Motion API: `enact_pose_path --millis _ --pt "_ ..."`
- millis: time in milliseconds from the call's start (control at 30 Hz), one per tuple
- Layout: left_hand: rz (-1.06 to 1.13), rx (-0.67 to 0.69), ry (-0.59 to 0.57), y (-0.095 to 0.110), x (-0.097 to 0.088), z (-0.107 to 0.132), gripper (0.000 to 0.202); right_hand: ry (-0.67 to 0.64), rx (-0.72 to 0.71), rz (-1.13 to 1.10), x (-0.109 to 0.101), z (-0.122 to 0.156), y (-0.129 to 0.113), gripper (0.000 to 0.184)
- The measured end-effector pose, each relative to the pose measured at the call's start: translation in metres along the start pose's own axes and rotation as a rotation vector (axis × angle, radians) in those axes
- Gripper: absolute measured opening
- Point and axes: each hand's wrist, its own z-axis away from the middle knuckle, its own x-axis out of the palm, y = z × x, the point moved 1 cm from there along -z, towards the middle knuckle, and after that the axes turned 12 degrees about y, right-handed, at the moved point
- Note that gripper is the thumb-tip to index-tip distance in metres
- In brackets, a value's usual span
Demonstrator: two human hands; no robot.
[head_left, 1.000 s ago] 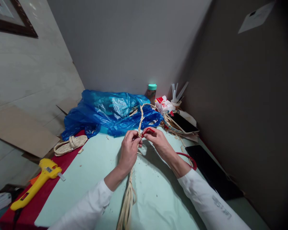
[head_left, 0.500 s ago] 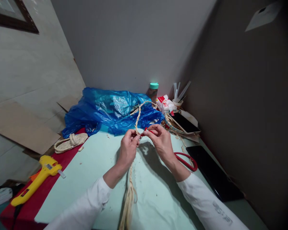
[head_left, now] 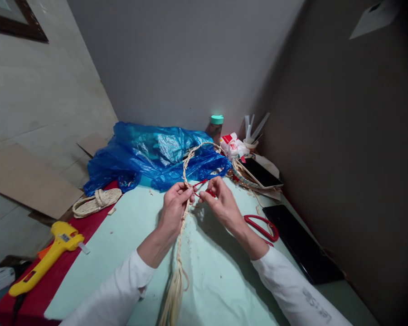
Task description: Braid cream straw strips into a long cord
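My left hand [head_left: 173, 208] is closed in a pinch on a braided straw cord [head_left: 186, 168]. The braid arches up from the fingers over the blue bag, and below the hand it runs down into a loose bundle of unbraided strands [head_left: 173, 292]. A thin red string [head_left: 201, 183] crosses the braid at my left fingertips. Its other part is held by my right hand [head_left: 224, 206], which has curled fingers and a small red bunch inside them. The exact wrap of string around the braid is hidden by the fingers.
A yellow glue gun [head_left: 46, 258] and a woven straw slipper [head_left: 97, 203] lie at left. Crumpled blue plastic [head_left: 146, 149] covers the back. Red-handled scissors [head_left: 274, 232] sit beside my right forearm, near a black flat panel [head_left: 299, 244]. A tablet [head_left: 260, 172] and a green-lidded jar [head_left: 216, 127] stand behind.
My left hand has shifted slightly left with the braid. The hands are a bit farther apart, and more of the red string shows between them.
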Motion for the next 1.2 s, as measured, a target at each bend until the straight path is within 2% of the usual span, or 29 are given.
enact_pose_path --millis 100,200,300,400,500,567,633,767,900,1033,1133,1200 --pt "-0.014 0.004 -0.046 0.000 -0.002 -0.002 0.019 -0.094 0.030 0.026 0.006 0.001 0.010 0.010" --pt "-0.028 0.000 -0.111 -0.002 -0.001 0.000 0.016 -0.122 0.048 0.043 0.005 -0.001 0.015 0.006" --pt "-0.093 0.026 -0.118 -0.003 0.000 0.004 0.018 -0.092 0.114 -0.033 0.000 -0.006 0.012 0.018" --pt "-0.169 0.097 -0.108 -0.003 0.001 0.003 0.020 -0.086 0.187 -0.240 -0.004 -0.009 0.006 0.026" --pt "-0.249 0.168 -0.103 -0.003 0.000 -0.002 0.021 -0.032 0.396 -0.508 -0.005 -0.011 0.005 0.018" --pt "-0.317 0.169 -0.123 -0.005 0.000 -0.006 0.021 0.026 0.560 -0.638 -0.005 -0.012 0.007 0.022" --pt "-0.381 0.149 -0.161 -0.011 0.000 -0.008 0.020 0.065 0.644 -0.692 -0.005 -0.012 0.010 0.026" --pt "-0.473 0.130 -0.209 -0.027 -0.003 -0.009 0.017 0.098 0.639 -0.703 -0.008 -0.015 0.013 0.026" --pt "-0.486 0.104 -0.154 -0.038 -0.010 -0.017 0.016 0.120 0.639 -0.784 -0.016 -0.023 0.014 0.024" --pt "-0.452 0.104 -0.088 -0.036 -0.016 -0.027 0.015 0.153 0.662 -0.825 -0.032 -0.034 0.011 0.022" --pt "-0.425 0.157 0.025 -0.028 -0.016 -0.030 0.014 0.179 0.598 -0.690 -0.044 -0.038 0.003 0.018" --pt "-0.387 0.172 0.060 -0.022 -0.011 -0.031 0.014 0.097 0.545 -0.544 -0.045 -0.036 -0.003 0.016"
